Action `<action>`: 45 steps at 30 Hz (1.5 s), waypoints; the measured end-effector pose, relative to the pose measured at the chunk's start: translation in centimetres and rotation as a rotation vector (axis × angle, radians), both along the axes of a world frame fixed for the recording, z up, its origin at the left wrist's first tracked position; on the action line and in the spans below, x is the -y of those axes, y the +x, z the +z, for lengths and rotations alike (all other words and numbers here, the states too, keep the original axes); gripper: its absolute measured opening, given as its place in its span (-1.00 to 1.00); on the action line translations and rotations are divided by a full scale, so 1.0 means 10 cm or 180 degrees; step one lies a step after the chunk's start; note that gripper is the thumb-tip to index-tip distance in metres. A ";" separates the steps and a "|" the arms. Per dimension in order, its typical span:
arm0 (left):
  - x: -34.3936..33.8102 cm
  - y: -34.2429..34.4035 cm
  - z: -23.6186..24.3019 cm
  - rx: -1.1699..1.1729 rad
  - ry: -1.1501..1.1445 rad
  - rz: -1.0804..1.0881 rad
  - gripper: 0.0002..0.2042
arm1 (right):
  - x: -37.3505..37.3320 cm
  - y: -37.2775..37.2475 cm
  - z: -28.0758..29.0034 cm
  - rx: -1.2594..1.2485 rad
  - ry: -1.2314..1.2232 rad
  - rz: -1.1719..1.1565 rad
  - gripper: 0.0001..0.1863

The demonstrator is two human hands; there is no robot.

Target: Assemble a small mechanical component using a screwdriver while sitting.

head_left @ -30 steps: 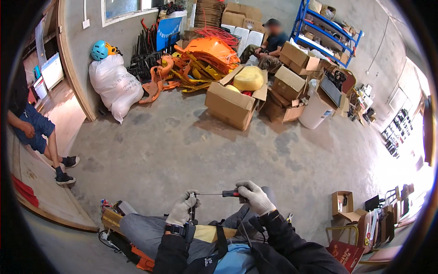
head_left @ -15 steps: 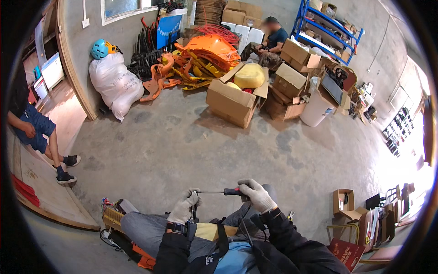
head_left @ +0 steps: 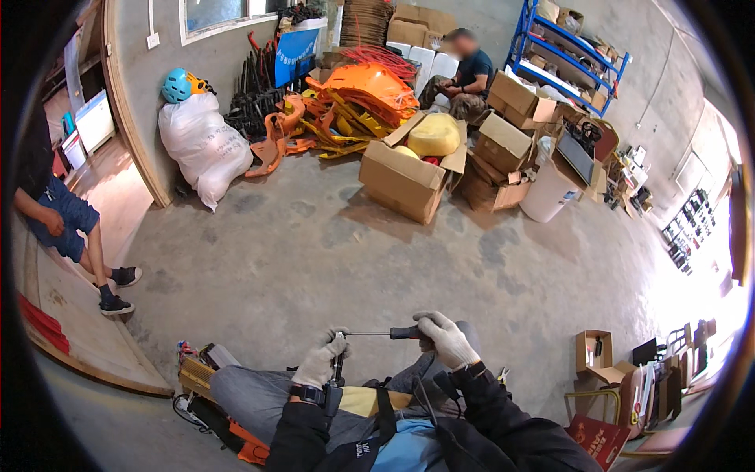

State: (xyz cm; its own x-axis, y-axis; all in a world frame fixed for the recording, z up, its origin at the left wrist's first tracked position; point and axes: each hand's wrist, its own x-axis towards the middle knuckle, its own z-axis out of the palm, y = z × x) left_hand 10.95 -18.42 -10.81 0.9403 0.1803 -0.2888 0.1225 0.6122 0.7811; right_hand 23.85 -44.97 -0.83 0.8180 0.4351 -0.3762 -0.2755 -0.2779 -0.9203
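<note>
My right hand, in a white work glove, is closed around the dark handle of a screwdriver. Its thin metal shaft lies almost level and points left. At the shaft's tip, my gloved left hand grips a slim part, black with a bright metal top, held upright above my left thigh. Whether the tip sits in a screw is too small to tell. A yellow piece lies across my lap below the hands.
Pliers lie on the floor by my right knee. Ahead stand an open carton with yellow helmets, a white bin and a pile of orange shells. One person sits at the back; another is at the left doorway.
The view has shifted slightly. Both hands keep their holds, and the screwdriver stays at the part; its handle shows less red than before.
</note>
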 end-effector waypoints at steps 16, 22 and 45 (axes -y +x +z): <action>-0.02 0.02 -0.07 -0.0057 -0.0146 -0.0033 -0.74 | 0.03 0.06 -0.13 -0.0199 0.0175 -0.0073 -0.63; -0.01 0.04 0.00 -0.0138 -0.0058 -0.0026 -0.71 | 0.00 0.06 -0.15 -0.0118 0.0658 -0.0252 -0.63; 0.05 0.16 0.08 0.0313 -0.0622 0.0130 -0.62 | 0.06 0.19 -0.10 -0.0495 0.0920 -0.0388 -0.63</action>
State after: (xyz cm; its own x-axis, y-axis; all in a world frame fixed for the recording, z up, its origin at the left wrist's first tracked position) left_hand 12.55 -18.91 -10.04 0.9587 0.1684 -0.2293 0.0237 0.7560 0.6542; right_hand 25.79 -45.54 -1.81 0.8130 0.4445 -0.3760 -0.4338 0.0316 -0.9005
